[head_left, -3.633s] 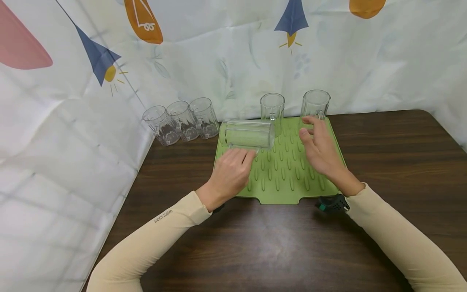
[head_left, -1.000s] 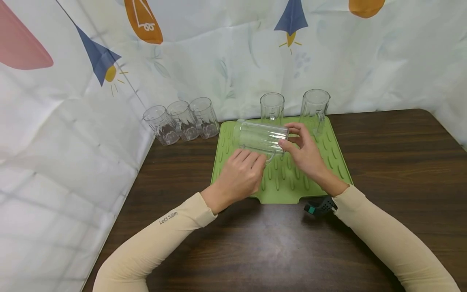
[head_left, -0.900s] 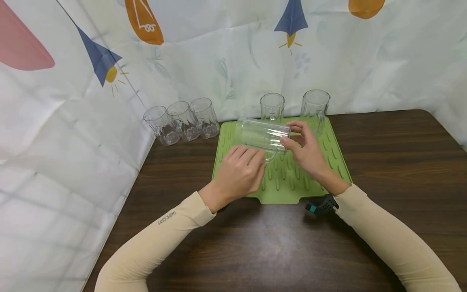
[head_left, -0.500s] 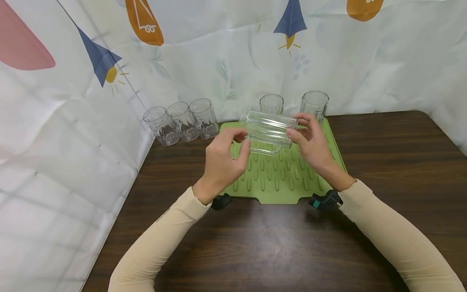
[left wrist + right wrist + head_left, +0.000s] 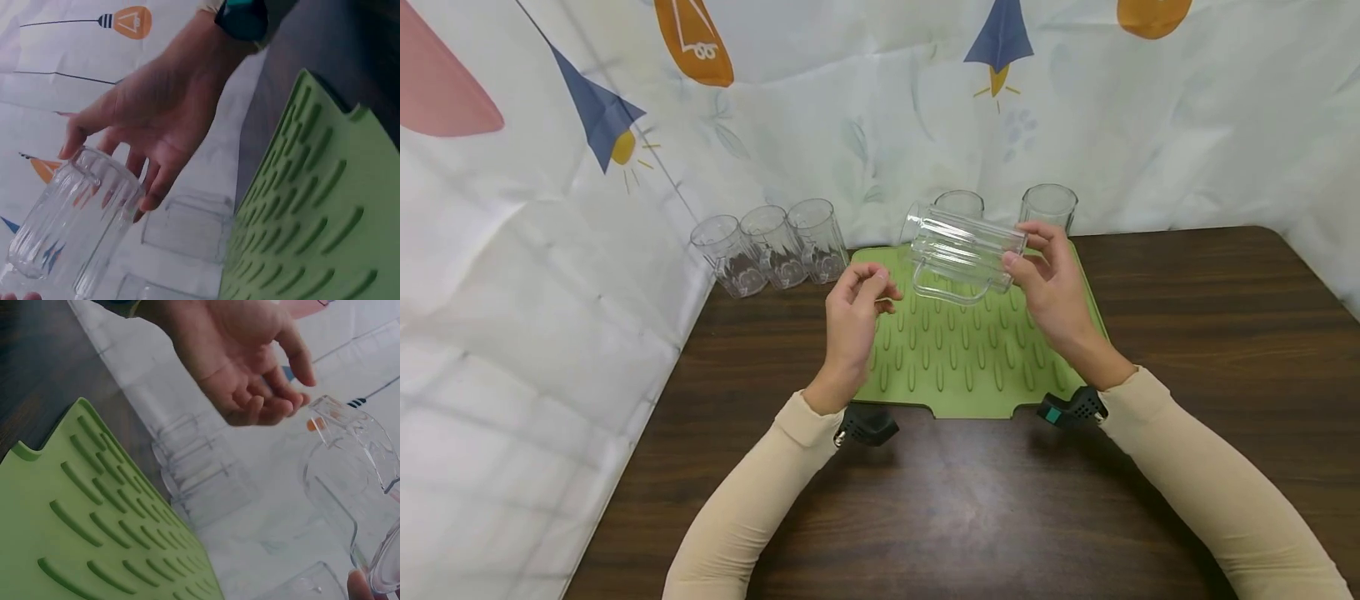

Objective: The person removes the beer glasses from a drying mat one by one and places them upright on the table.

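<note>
Head view first: where's the glass mug (image 5: pixel 967 237)?

Above the green mat (image 5: pixel 970 405), on its side. The right grip (image 5: pixel 1054 296) pinches its right end between thumb and fingers, so the mug stretches leftward from there, long axis roughly sideways on a slant. Its handle (image 5: pixel 955 297) faces the person.

And the left grip (image 5: pixel 852 321)?

Holding nothing, fingers loosely bent, just left of the mug and apart from it. The right one is nearer, being in contact.

Other containers?

Two upright mugs (image 5: pixel 1049 206) stand at the mat's back edge, partly hidden. Three more mugs (image 5: pixel 777 248) stand in a row on the worktop (image 5: pixel 940 517), left of the mat. I see nothing inside any.

Left wrist view?

Thumb at one side of the mug's end, fingers at the other. Its clear wall shows no contents. The left fingertips (image 5: pixel 26 296) just enter the bottom corner.

Right wrist view?

The left grip's fingers curve round nothing, close to the mug. Which end is the mouth, I can't tell.
</note>
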